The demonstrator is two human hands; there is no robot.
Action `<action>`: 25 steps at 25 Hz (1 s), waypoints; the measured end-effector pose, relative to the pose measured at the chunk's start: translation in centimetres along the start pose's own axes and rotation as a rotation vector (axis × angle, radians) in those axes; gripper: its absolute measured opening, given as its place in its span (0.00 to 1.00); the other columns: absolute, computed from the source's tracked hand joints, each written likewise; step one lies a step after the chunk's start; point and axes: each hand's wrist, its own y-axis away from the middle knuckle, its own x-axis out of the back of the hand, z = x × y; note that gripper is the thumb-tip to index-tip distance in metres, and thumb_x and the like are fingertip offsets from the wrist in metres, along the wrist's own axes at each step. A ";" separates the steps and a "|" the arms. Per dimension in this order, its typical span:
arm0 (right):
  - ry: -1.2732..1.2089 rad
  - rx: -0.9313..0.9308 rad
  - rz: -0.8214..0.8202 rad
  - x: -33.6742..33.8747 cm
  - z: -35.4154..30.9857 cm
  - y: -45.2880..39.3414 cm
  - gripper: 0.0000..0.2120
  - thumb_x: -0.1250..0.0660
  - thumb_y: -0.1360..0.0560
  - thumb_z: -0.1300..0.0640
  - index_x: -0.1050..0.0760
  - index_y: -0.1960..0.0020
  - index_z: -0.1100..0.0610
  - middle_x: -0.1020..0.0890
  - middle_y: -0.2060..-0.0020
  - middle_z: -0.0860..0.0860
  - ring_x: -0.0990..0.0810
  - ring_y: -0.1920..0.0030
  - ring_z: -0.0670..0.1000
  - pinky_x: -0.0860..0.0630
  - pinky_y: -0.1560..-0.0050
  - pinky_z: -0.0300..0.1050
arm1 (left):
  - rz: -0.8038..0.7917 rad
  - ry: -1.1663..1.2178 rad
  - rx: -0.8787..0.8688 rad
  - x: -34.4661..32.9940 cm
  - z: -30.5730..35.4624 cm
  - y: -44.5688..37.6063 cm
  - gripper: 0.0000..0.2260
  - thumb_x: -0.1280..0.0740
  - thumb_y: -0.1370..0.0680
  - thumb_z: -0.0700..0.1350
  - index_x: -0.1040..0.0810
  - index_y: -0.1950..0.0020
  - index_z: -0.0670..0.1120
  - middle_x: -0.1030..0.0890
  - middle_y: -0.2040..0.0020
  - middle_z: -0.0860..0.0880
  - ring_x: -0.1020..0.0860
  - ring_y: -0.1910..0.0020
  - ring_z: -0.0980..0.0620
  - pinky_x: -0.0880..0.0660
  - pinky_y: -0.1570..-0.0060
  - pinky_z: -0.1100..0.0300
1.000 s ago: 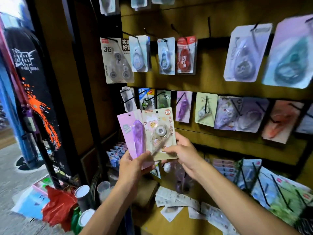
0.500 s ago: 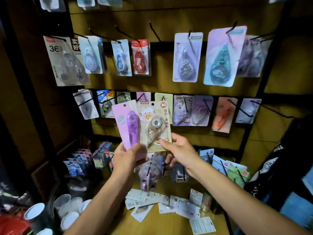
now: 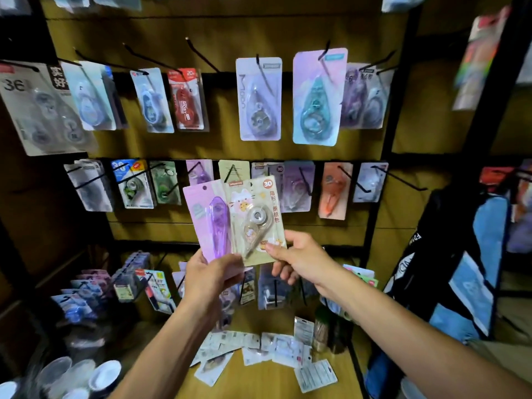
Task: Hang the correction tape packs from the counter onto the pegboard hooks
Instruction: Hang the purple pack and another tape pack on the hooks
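Holding the purple pack pinched in our left hand | cream pack overlapping it, pinched by our right hand before the pegboard | risk: packs snag while separating, one drops onto the counter.

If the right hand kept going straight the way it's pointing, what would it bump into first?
Probably the beige cat pack that the right hand already pinches; beyond it, likely the middle-row packs on the pegboard, though depth is unclear.
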 end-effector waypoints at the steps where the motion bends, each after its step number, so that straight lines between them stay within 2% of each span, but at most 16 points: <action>1: -0.004 -0.013 -0.014 0.1 0.0 0.0 0.03 0.34 0.21 0.54 0.23 0.48 0.50 0.18 0.73 0.51 0.26 0.77 0.45 0.30 0.79 0.36 | -0.007 -0.005 -0.005 -0.1 0.2 0.0 0.12 0.27 0.31 0.32 0.20 0.51 0.44 0.15 0.62 0.47 0.18 0.69 0.52 0.22 0.70 0.61; 5: -0.037 -0.020 -0.053 -0.2 -0.1 0.3 0.06 0.36 0.20 0.59 0.25 0.45 0.50 0.15 0.67 0.51 0.23 0.73 0.46 0.27 0.76 0.38 | -0.019 -0.011 -0.032 0.4 1.4 0.0 0.17 0.26 0.39 0.36 0.20 0.51 0.44 0.15 0.62 0.46 0.18 0.68 0.50 0.21 0.69 0.60; 10: -0.155 0.025 -0.037 -3.6 -1.8 -0.5 0.09 0.37 0.20 0.62 0.24 0.45 0.50 0.14 0.63 0.52 0.23 0.70 0.45 0.28 0.73 0.40 | 0.045 0.022 -0.104 2.7 4.0 -0.8 0.12 0.27 0.30 0.32 0.19 0.51 0.46 0.13 0.60 0.46 0.17 0.68 0.49 0.20 0.69 0.59; 12: -0.221 0.025 -0.039 -6.1 -2.7 -1.1 0.06 0.36 0.20 0.60 0.23 0.47 0.51 0.14 0.62 0.53 0.24 0.71 0.45 0.29 0.72 0.40 | 0.084 0.008 -0.141 4.7 4.8 -1.0 0.11 0.27 0.29 0.33 0.19 0.51 0.46 0.13 0.61 0.49 0.17 0.69 0.51 0.20 0.70 0.59; 15: -0.272 0.014 -0.051 -10.3 -3.5 -2.3 0.03 0.34 0.21 0.58 0.23 0.52 0.53 0.14 0.64 0.52 0.24 0.71 0.46 0.30 0.73 0.38 | 0.170 0.010 -0.159 8.9 5.7 -1.6 0.11 0.26 0.30 0.34 0.19 0.50 0.44 0.14 0.61 0.46 0.17 0.67 0.48 0.18 0.67 0.54; 18: -0.293 0.003 -0.092 -14.2 -3.5 -3.4 0.04 0.35 0.20 0.59 0.22 0.50 0.55 0.16 0.65 0.53 0.26 0.73 0.46 0.32 0.76 0.36 | 0.220 0.008 -0.160 12.7 5.8 -1.5 0.10 0.28 0.30 0.31 0.20 0.52 0.43 0.14 0.65 0.47 0.18 0.72 0.49 0.24 0.76 0.60; 22: -0.280 -0.044 -0.157 -18.9 -2.9 -4.3 0.06 0.36 0.20 0.58 0.21 0.52 0.54 0.16 0.66 0.52 0.26 0.72 0.46 0.31 0.73 0.41 | 0.278 0.022 -0.144 16.8 6.0 -1.2 0.12 0.30 0.30 0.29 0.20 0.51 0.44 0.13 0.62 0.46 0.16 0.69 0.48 0.21 0.73 0.59; 25: -0.288 -0.083 -0.173 -20.5 -2.9 -4.9 0.04 0.33 0.21 0.55 0.20 0.52 0.53 0.16 0.65 0.52 0.25 0.72 0.47 0.29 0.74 0.43 | 0.297 0.007 -0.140 18.4 6.3 -1.1 0.12 0.29 0.29 0.30 0.20 0.51 0.44 0.14 0.64 0.47 0.18 0.73 0.51 0.26 0.78 0.62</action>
